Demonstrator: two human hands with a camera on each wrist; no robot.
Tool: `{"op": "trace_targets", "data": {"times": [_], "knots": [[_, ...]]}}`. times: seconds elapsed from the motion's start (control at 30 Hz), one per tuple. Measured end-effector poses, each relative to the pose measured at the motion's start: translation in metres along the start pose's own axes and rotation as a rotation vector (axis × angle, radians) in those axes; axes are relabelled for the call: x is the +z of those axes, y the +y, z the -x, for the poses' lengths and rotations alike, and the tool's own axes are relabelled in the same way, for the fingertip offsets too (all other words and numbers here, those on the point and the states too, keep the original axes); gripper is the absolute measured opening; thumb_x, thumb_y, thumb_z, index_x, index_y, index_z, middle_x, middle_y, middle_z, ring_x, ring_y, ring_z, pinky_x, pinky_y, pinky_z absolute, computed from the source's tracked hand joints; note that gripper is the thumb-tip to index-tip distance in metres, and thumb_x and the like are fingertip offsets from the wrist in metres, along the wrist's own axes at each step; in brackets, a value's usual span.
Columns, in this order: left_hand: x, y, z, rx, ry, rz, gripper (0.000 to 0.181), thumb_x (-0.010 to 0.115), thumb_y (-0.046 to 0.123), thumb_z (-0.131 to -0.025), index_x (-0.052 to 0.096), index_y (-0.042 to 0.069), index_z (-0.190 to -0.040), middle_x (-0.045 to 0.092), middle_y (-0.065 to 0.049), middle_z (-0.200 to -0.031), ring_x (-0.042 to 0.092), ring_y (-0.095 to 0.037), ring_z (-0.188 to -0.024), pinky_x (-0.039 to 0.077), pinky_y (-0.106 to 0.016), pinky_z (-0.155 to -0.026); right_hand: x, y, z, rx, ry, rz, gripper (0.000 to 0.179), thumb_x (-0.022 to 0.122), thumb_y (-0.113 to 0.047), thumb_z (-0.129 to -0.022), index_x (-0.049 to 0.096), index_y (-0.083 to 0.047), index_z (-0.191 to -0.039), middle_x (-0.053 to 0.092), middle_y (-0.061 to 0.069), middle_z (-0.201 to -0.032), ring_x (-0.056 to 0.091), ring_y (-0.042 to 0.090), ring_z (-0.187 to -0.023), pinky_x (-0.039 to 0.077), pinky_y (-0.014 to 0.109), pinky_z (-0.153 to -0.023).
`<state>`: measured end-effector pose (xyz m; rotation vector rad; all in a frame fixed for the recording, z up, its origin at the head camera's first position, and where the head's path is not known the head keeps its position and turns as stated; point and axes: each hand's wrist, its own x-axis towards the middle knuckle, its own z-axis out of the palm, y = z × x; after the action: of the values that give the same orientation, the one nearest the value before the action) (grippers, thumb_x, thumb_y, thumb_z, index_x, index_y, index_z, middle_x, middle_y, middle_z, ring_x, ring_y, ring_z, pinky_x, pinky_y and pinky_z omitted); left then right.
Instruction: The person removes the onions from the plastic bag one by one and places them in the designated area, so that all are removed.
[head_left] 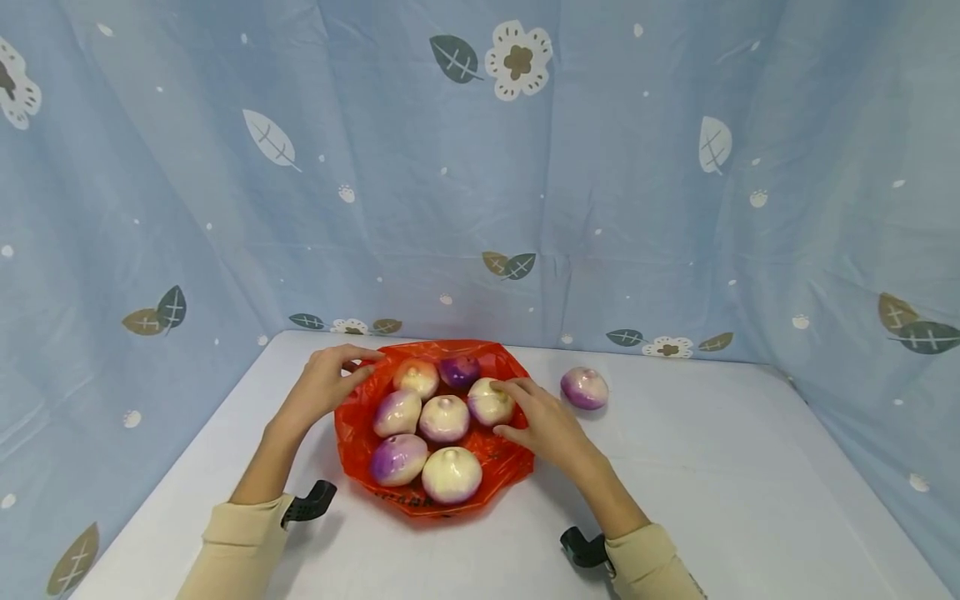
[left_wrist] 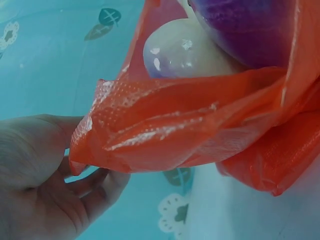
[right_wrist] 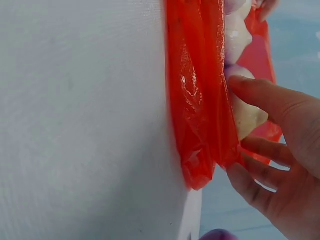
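Note:
A red plastic bag (head_left: pixel 510 479) lies spread open on the table, with several purple-and-white onions (head_left: pixel 445 418) inside. My left hand (head_left: pixel 324 382) holds the bag's far left rim between thumb and fingers. In the left wrist view, the stretched red edge (left_wrist: pixel 150 130) partly hides those fingers. At the bag's right side, my right hand (head_left: pixel 547 423) grips a pale onion (head_left: pixel 491 402), thumb on the near side and fingers on the far side. The right wrist view shows that onion (right_wrist: pixel 246 117) between them, just inside the bag's rim.
One more purple-and-white onion (head_left: pixel 584 388) sits on the white table (head_left: pixel 720 467), outside the bag to the right. Blue patterned cloth (head_left: pixel 420 183) hangs behind the table and along its sides. Black wrist devices (head_left: pixel 309 502) show near both sleeves.

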<state>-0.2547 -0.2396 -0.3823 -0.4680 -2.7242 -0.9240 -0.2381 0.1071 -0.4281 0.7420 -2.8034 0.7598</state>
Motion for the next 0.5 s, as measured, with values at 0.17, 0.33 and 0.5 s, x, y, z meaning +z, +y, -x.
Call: {"op": "trace_targets", "data": {"times": [0.17,0.33,0.5], "knots": [[-0.0009,0.0010,0.0005,0.011,0.007,0.002,0.025,0.062,0.007,-0.093,0.073,0.008,-0.115,0.073,-0.015,-0.112,0.068,-0.033,-0.094,0.061,-0.043,-0.076,0.0034,0.0026,-0.0017,-0.009,0.020,0.007,0.063,0.080,-0.034,-0.081,0.053,-0.026,-0.137,0.060,0.003,-0.132,0.062,0.026,-0.120,0.054,0.045,-0.098],[-0.0004,0.0024,0.0004,0.012,0.011,0.002,0.024,0.061,0.007,-0.093,0.074,0.008,-0.114,0.073,-0.014,-0.111,0.068,-0.033,-0.095,0.060,-0.044,-0.077,0.0067,0.0053,-0.0022,-0.030,0.045,0.018,0.061,0.080,-0.033,-0.081,0.054,-0.025,-0.135,0.061,0.002,-0.130,0.062,0.025,-0.119,0.054,0.044,-0.098],[0.0009,0.0014,0.0012,0.020,0.014,0.002,0.024,0.061,0.005,-0.094,0.075,0.009,-0.112,0.074,-0.013,-0.108,0.067,-0.033,-0.096,0.060,-0.045,-0.078,0.0076,0.0057,-0.0022,-0.023,0.042,0.023,0.061,0.081,-0.032,-0.080,0.054,-0.025,-0.135,0.062,0.002,-0.129,0.063,0.025,-0.118,0.054,0.044,-0.097]]}}
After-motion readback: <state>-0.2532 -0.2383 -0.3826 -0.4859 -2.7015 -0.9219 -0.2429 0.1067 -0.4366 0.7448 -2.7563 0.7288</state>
